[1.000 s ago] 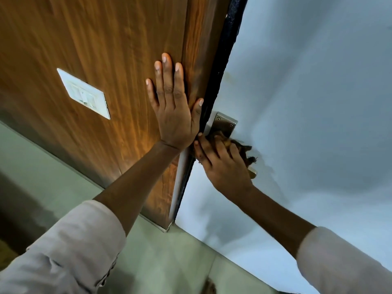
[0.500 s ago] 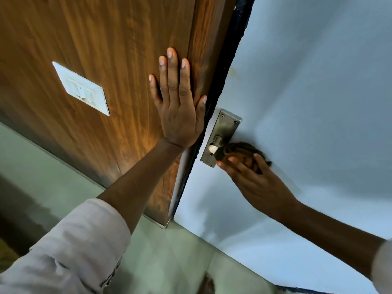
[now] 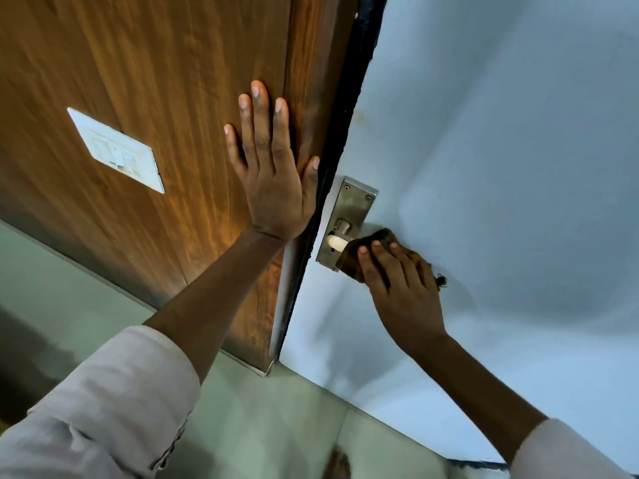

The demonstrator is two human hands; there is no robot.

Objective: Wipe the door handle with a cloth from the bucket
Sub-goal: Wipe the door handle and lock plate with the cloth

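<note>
The door handle [image 3: 337, 240] sticks out of a metal backplate [image 3: 349, 216] on a pale blue door [image 3: 501, 150]; only its white stub near the plate shows. A brown cloth [image 3: 354, 255] is wrapped over the rest of the handle. My right hand [image 3: 401, 288] grips the cloth around the handle, fingers curled over it. My left hand [image 3: 273, 167] lies flat with fingers spread on the wooden panel [image 3: 155, 81] left of the door edge. No bucket is in view.
A white switch plate [image 3: 116, 150] is set in the wooden panel. A dark door edge [image 3: 345, 133] runs between panel and door. Pale green floor tiles [image 3: 276, 426] lie below. A small dark object [image 3: 337, 463] sits at the bottom edge.
My right hand has slid with the cloth away from the backplate along the handle, uncovering the plate and the handle's white stub. My left hand stays pressed on the wood.
</note>
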